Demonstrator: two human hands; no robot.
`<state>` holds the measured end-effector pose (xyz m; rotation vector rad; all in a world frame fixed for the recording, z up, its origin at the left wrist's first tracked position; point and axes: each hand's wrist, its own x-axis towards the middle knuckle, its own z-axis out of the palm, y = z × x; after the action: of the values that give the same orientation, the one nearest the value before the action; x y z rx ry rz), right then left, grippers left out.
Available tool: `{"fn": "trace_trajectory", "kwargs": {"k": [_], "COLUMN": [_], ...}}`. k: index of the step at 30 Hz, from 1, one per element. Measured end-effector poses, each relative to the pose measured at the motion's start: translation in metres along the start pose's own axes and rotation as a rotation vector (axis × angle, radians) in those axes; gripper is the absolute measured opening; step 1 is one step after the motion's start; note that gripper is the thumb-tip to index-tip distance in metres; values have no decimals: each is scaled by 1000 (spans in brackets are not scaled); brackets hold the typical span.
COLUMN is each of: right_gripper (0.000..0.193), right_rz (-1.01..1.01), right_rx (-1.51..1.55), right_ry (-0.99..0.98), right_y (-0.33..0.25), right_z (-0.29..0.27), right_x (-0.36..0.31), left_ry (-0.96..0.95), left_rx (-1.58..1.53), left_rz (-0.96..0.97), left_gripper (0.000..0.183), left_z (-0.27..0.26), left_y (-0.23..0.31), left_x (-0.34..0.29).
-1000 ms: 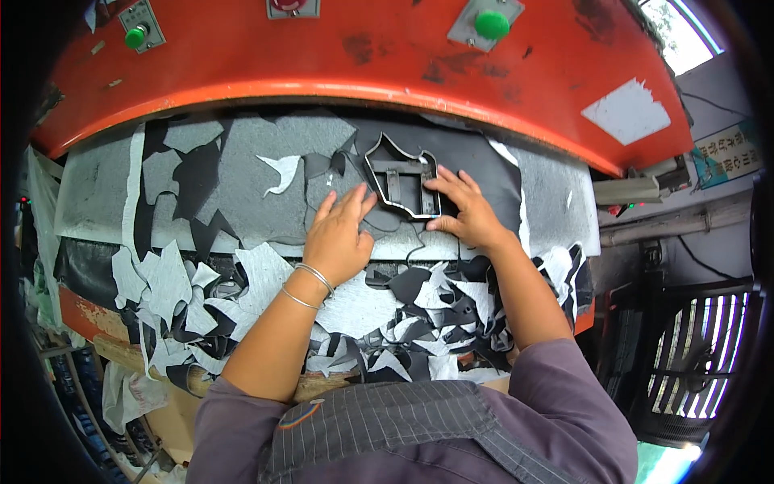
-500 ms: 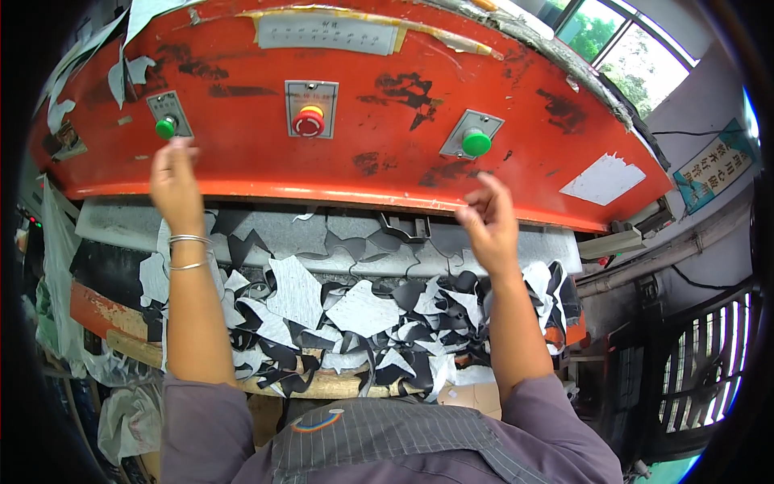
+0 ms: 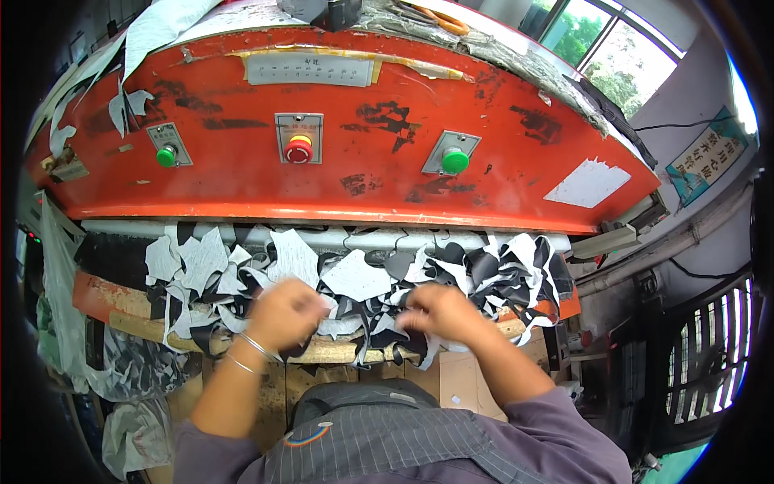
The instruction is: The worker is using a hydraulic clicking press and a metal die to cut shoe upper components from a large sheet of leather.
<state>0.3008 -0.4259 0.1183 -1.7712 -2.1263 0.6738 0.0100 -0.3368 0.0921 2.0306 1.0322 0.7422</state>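
Black and white sheet scraps lie in a tangled heap along the wooden ledge in front of me. My left hand, with two bangles at its wrist, is over the near edge of the heap; motion smears its fingers. Just to the right, my right hand bends over the same edge, its fingers curled in and closed. Whatever it grips among the scraps cannot be made out. Behind the heap stands a red machine beam with a red stop button between two green push buttons.
A pale board shows as a narrow strip beneath the beam. Orange-handled scissors and a dark object lie on top. Clear plastic bags hang at left; a barred opening is at right.
Both hands have come down and inward from near the green buttons to the scraps. The beam's lower edge now sits closer to the heap, hiding most of the board and the dark frame on it.
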Motion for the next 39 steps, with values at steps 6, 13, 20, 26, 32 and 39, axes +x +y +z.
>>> {"fn": "trace_trajectory", "kwargs": {"k": [6,13,20,26,32,39], "right_gripper": [54,45,44,71,74,79], "right_rz": [-90,-60,-43,47,59,-134], "right_rx": [-296,-311,49,-205,-191,1089], "right_ry": [65,80,-371,195,14,406], "right_y": [13,30,56,95,144,235], "right_z": [64,58,-15,-61,-58,-89], "right_x": [-58,-52,-17,147,239,187], "left_ry": [-183,15,-501,228,221,196], "left_rx": [517,442,402,274,606,680], "left_rz": [159,121,-222,34,-69,-83], "left_gripper": [53,52,55,48,65,57], "left_z": [94,114,70,109,161,163], "left_y": [33,35,67,15,-32,-37], "left_x": [-54,-51,6,167,245,246]}}
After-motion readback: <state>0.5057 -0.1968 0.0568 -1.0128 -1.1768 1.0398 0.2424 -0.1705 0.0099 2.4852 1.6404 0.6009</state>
